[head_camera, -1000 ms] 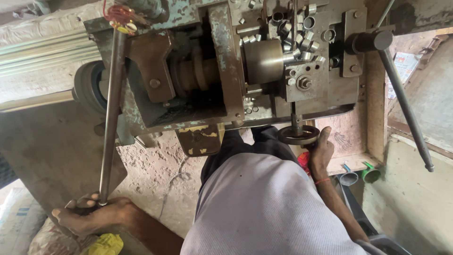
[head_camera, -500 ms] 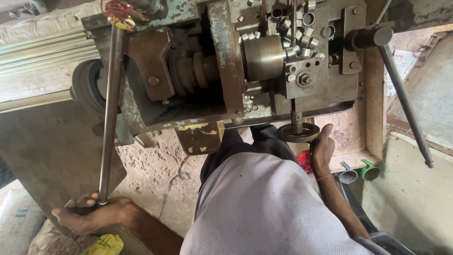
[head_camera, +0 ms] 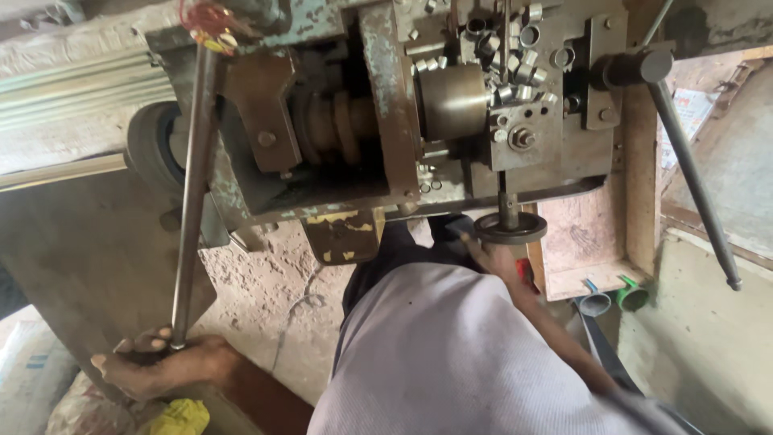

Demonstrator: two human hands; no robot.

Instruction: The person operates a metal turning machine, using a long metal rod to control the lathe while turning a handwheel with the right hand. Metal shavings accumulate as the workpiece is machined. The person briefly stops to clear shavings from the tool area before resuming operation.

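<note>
**Both hands on machine controls**

Left hand is wrapped tight round the foot of a long lever, beside a yellow rag. Right hand reaches under the handwheel; its grip cannot be told, the lap partly blocking it. Above, the machine carries loose metal rings. Right: a second lever, grey and green cups.

Standing across the top: machine, metal rings lying on its right part. Hanging off its left end: long lever. Sitting below its right edge: handwheel. Slanting off its right corner: second lever.
</note>
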